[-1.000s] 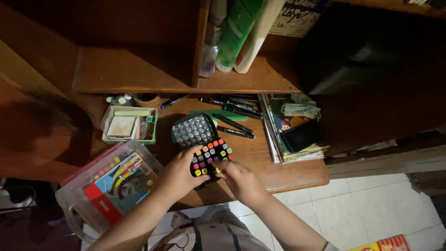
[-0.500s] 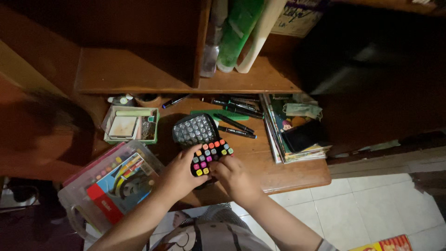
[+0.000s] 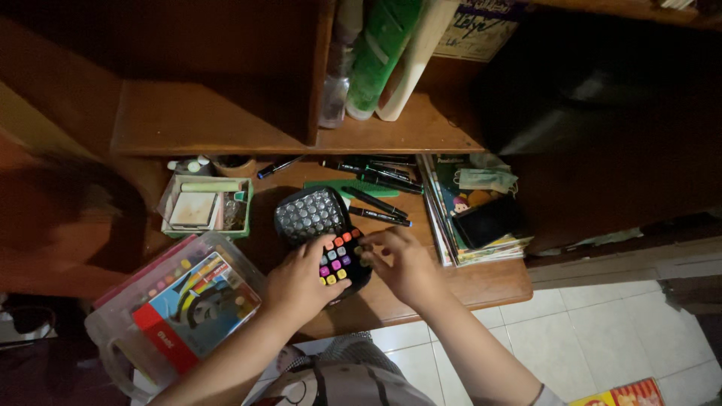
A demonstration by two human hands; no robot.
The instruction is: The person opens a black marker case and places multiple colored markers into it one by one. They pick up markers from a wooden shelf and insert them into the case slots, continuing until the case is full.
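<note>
Wooden desk carries marker case, pens, books, tray.

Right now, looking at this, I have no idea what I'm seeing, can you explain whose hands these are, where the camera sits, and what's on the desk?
The one camera is worn on a person's head and looks down, so both hands are that person's own. The left hand steadies a black marker case packed with coloured caps, and the right hand reaches into its upper right edge. They work over a wooden desk. On it lie loose black pens, a green comb, a stack of books, a small green tray and a clear plastic box.
</note>
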